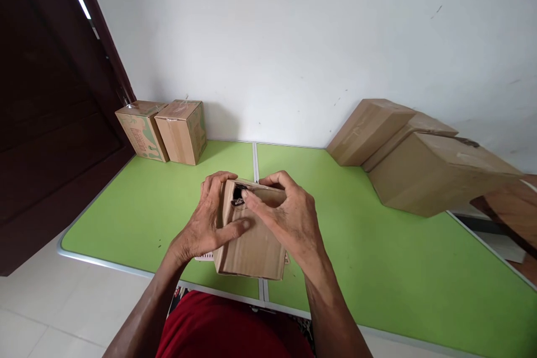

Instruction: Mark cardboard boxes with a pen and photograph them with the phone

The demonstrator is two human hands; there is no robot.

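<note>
A small brown cardboard box (254, 249) is held between my two hands over the near middle of the green table (176, 224). A ragged dark hole (238, 194) is torn in its upper left corner. My left hand (210, 215) grips the box's left side, thumb across the face and fingers over the top edge. My right hand (289, 210) holds the right side, its thumb tip at the edge of the hole and its fingers behind the top edge. Beneath the box, part of a pale slotted object (205, 257) shows; the rest is hidden.
Two cardboard boxes with green print (145, 131) stand at the back left by the dark door (50, 112). Several larger plain cartons (413, 173) lean together at the back right. A white wall (272, 50) borders the table's far edge.
</note>
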